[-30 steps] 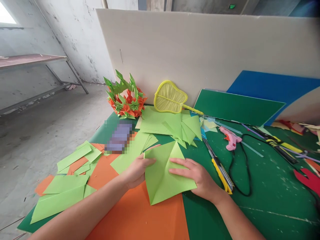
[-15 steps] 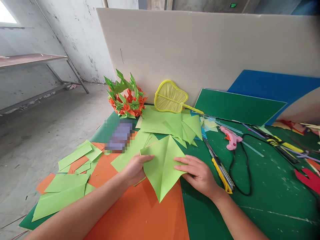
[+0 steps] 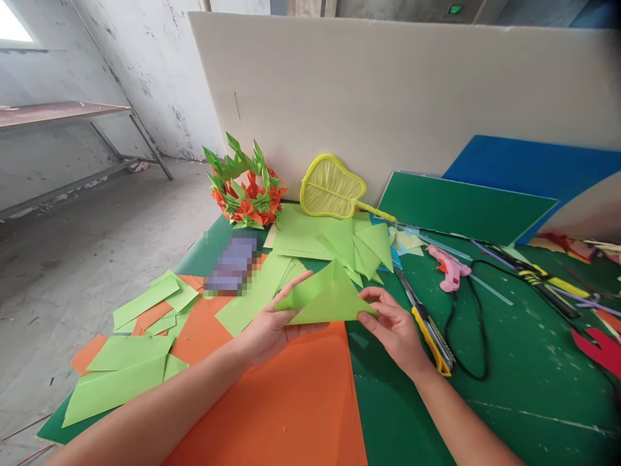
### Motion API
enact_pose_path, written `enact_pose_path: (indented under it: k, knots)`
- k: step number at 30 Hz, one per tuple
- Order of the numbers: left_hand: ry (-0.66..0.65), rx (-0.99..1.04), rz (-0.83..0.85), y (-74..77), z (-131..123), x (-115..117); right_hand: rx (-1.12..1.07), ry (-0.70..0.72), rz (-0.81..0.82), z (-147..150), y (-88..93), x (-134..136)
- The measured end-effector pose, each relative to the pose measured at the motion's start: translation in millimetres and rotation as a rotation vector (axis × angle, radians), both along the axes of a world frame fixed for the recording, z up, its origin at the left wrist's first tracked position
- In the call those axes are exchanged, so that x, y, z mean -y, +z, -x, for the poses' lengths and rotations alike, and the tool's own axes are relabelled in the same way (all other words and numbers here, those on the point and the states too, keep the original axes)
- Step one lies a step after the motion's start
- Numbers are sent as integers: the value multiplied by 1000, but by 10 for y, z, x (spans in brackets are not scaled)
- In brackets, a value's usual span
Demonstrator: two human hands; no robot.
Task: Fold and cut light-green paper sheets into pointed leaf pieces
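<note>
A green paper square [image 3: 334, 294], bent up along its diagonal into a triangle, is held between my two hands above an orange sheet [image 3: 291, 401]. My left hand [image 3: 272, 327] grips its left corner, thumb on the near side and fingers stretched along and beneath the paper. At the right corner my right hand [image 3: 392, 327] pinches the edge between thumb and fingers. The triangle's peak points away from me. Behind it lie several green sheets [image 3: 310, 230], some of them creased.
A green-and-orange folded paper crown [image 3: 247, 188] and a yellow fan [image 3: 332, 188] stand at the back. To the right lie a yellow utility knife [image 3: 429, 330], a pink glue gun [image 3: 451, 266] and its black cord. Loose green paper pieces [image 3: 126, 382] cover the left side. A pale board [image 3: 388, 90] rises behind.
The green paper was spread flat with its near point toward me; now that near half is folded up and away, forming a triangle. Both hands have shifted their grip to the side corners.
</note>
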State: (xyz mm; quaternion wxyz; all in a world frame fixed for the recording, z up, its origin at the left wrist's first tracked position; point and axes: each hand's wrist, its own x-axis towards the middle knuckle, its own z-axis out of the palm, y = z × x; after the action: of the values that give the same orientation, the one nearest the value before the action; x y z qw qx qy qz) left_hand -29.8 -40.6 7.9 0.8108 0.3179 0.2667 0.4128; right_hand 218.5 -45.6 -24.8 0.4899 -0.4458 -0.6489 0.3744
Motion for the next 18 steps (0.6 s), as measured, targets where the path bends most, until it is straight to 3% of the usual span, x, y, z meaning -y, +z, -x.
enact_pose_path:
  k: [6,9,14,18]
  knots:
    - [-34,-88,-10,-4,115,-83,-159,23,48,-38,45,-41]
    - [-124,-203,35,-15,198,-171,-185,133,29,-58,109,-15]
    - [-149,-384,-22,71,284,-234,-181,289,20,-35,163,54]
    - [-332,-412,-81,162,305,-202,-213,299,15,-21,167,84]
